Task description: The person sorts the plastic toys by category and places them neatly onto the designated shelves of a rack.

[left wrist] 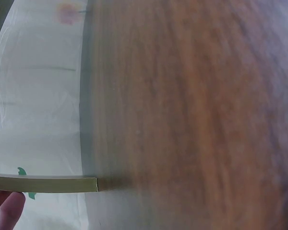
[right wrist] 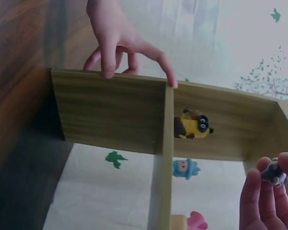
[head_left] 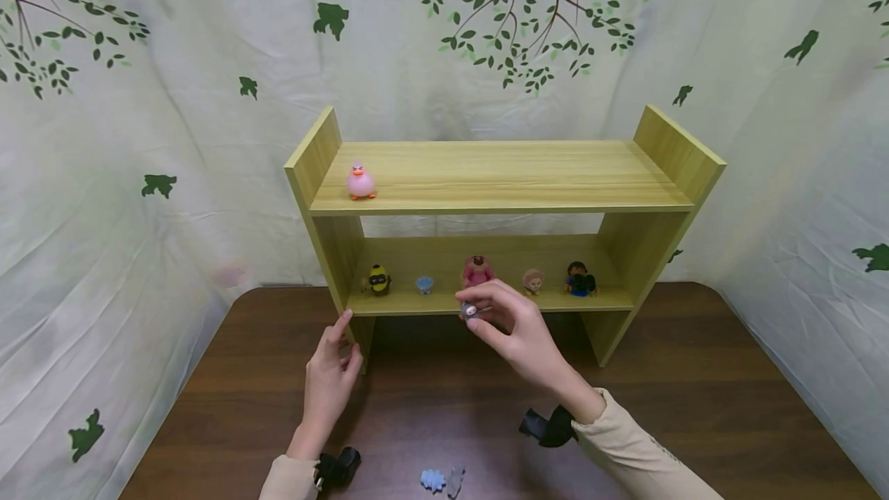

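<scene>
My right hand (head_left: 517, 330) pinches a small grey figurine (head_left: 469, 312) with a pale face between thumb and fingers, just in front of the lower board of a wooden shelf (head_left: 486, 211). In the right wrist view the grey figurine (right wrist: 274, 173) shows between the fingertips. At the shelf's left side panel, my left hand (head_left: 329, 376) touches the front edge, index finger stretched up to the lower board's corner. Behind the right hand a pink bear figurine (head_left: 477, 270) stands on the lower board, partly hidden by it. A blue figurine (head_left: 424, 285) stands left of the bear.
On the lower board also stand a yellow-and-black figurine (head_left: 378, 281), a small pink-hooded figurine (head_left: 532, 281) and a dark-haired figurine (head_left: 579, 279). A pink duck (head_left: 360, 182) sits on the upper board. Near the front of the table lie a light blue piece (head_left: 433, 480) and a greyish translucent piece (head_left: 454, 481).
</scene>
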